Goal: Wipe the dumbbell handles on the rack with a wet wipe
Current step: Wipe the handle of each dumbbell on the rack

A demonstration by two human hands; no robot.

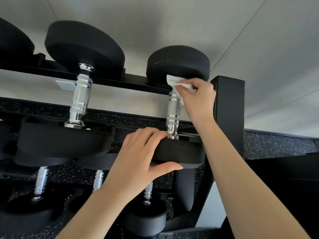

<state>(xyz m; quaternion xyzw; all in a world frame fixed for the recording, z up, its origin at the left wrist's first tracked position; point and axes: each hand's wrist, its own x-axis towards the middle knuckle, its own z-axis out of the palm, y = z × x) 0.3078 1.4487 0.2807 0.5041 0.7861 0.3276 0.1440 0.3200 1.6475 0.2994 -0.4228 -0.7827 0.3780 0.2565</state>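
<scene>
The shiny handle (173,109) of the end dumbbell sits on the top shelf of the rack (227,107). The right hand (198,99) pinches the wet wipe (179,84) against it, fingers curled. The left hand (138,152) grips the near weight (181,152) (thumb under) — if it slips, the dumbbell could roll off.

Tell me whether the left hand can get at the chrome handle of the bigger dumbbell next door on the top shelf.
Probably yes. The left hand only steadies the near head of the small dumbbell, and the bigger dumbbell's handle lies bare just to its left, with nothing across the gap.
</scene>
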